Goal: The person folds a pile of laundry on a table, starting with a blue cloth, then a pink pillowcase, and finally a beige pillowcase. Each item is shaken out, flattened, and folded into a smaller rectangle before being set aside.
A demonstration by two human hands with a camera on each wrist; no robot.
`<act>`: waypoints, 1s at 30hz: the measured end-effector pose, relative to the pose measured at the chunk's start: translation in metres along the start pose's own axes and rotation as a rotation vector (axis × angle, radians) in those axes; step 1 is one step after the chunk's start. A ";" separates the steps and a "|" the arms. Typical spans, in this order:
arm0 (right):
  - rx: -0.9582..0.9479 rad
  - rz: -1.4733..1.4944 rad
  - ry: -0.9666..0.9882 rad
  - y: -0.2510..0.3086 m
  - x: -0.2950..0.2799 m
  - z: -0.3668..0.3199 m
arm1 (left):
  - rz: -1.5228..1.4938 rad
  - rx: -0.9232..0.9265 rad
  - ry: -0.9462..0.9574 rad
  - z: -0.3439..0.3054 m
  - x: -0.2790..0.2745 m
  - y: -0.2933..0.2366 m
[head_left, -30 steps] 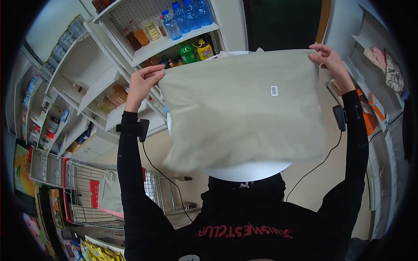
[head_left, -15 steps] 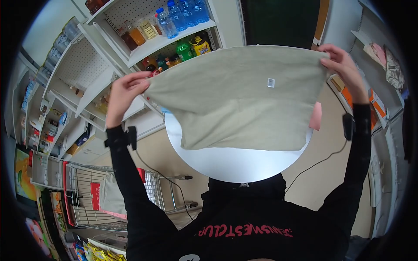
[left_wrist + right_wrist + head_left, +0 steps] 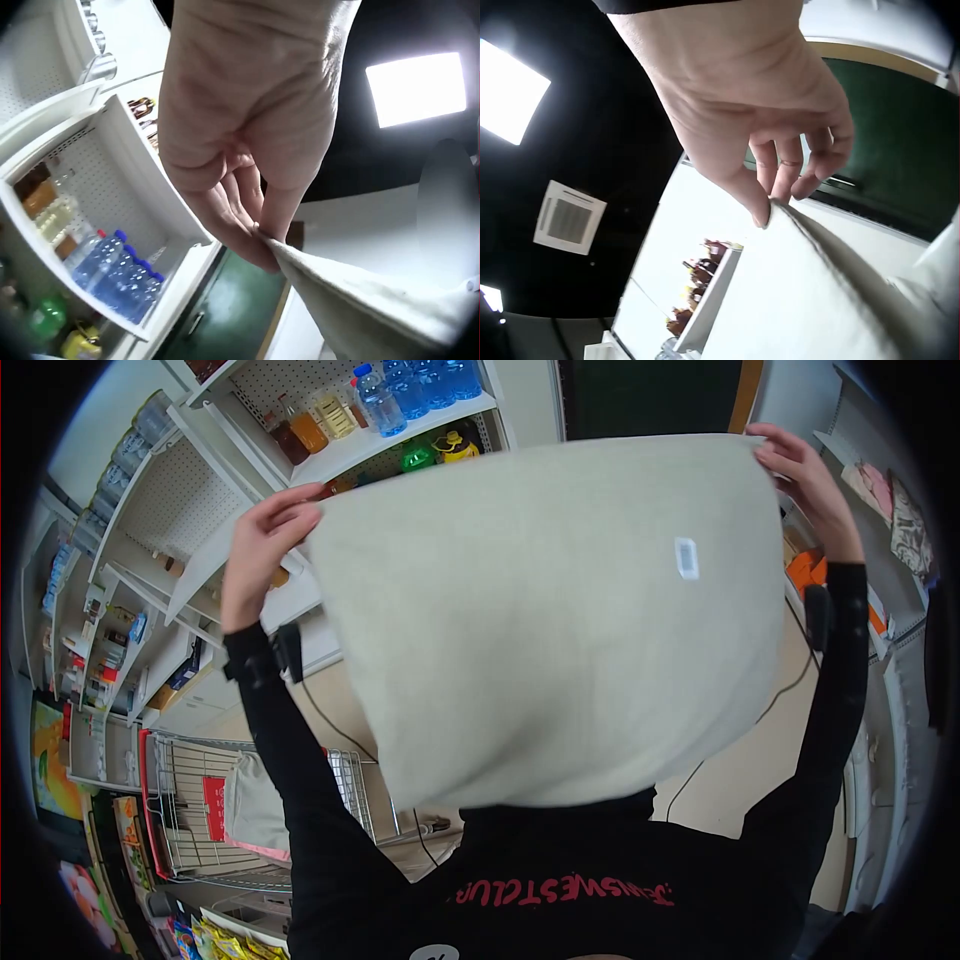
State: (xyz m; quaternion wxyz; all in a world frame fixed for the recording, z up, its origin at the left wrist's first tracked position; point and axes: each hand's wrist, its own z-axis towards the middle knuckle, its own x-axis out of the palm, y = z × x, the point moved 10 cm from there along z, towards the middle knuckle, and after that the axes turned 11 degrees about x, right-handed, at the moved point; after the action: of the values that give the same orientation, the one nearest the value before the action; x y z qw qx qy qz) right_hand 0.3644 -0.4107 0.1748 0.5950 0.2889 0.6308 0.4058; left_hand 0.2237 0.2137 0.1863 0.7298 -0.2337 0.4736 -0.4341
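Observation:
A pale grey-green cloth (image 3: 560, 630) with a small white barcode label (image 3: 686, 558) hangs spread between both hands. The left hand (image 3: 262, 550) pinches its upper left corner between thumb and fingers; in the left wrist view that hand (image 3: 247, 127) grips the cloth's edge (image 3: 352, 300). At the upper right corner, the right hand (image 3: 812, 490) pinches the cloth, and the right wrist view shows the hand (image 3: 750, 112) with thumb and fingertip on the corner of the cloth (image 3: 795, 300). The round white surface seen before is hidden behind the cloth.
Shelves with blue-capped water bottles (image 3: 378, 402) stand at the back left, a dark green door (image 3: 650, 398) behind. A shopping cart (image 3: 190, 800) holding another grey-green cloth item (image 3: 255, 805) stands at the lower left. More shelves (image 3: 900, 710) line the right side.
Both hands have moved up and farther apart. The cloth, gathered and slanting half a second ago, now hangs wider and larger in view, covering the round white surface.

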 end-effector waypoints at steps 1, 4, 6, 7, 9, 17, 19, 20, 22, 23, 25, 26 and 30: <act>0.031 0.012 -0.035 -0.015 0.008 0.021 | 0.003 0.004 0.027 0.013 0.014 0.015; 0.108 -0.012 -0.066 -0.069 0.053 0.073 | 0.089 0.005 0.156 0.045 0.056 0.092; 0.246 -0.148 -0.130 -0.097 0.088 0.083 | 0.051 -0.041 0.230 0.049 0.088 0.157; 0.247 -0.148 -0.129 -0.116 0.103 0.090 | 0.051 -0.043 0.231 0.046 0.101 0.176; 0.209 -0.127 -0.079 -0.140 0.126 0.101 | 0.196 -0.093 0.216 0.045 0.119 0.199; -0.107 -0.350 -0.258 -0.114 0.119 0.086 | 0.425 0.219 -0.131 0.015 0.101 0.149; -0.206 -0.423 -0.246 -0.080 0.133 0.043 | 0.326 0.077 -0.102 -0.019 0.091 0.133; -0.304 -0.495 -0.246 -0.056 0.143 0.014 | 0.218 -0.053 -0.072 -0.045 0.091 0.133; -0.321 -0.332 0.014 -0.035 0.174 -0.040 | 0.215 -0.175 -0.003 -0.100 0.096 0.122; -0.299 -0.301 0.116 -0.029 0.192 -0.067 | 0.205 -0.267 0.077 -0.127 0.104 0.122; -0.259 -0.275 0.294 -0.020 0.226 -0.110 | 0.111 -0.370 0.087 -0.175 0.118 0.125; -0.242 -0.278 0.368 -0.020 0.239 -0.128 | 0.015 -0.458 0.109 -0.199 0.129 0.128; -0.234 -0.273 0.512 -0.043 0.277 -0.161 | 0.103 -0.443 0.114 -0.232 0.158 0.103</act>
State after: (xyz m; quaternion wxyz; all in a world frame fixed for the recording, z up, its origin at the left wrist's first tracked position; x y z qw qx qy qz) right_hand 0.1765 -0.2244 -0.0106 0.4950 0.0194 0.7423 0.4513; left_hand 0.0866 0.1478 -0.0711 0.6539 -0.3386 0.6092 -0.2944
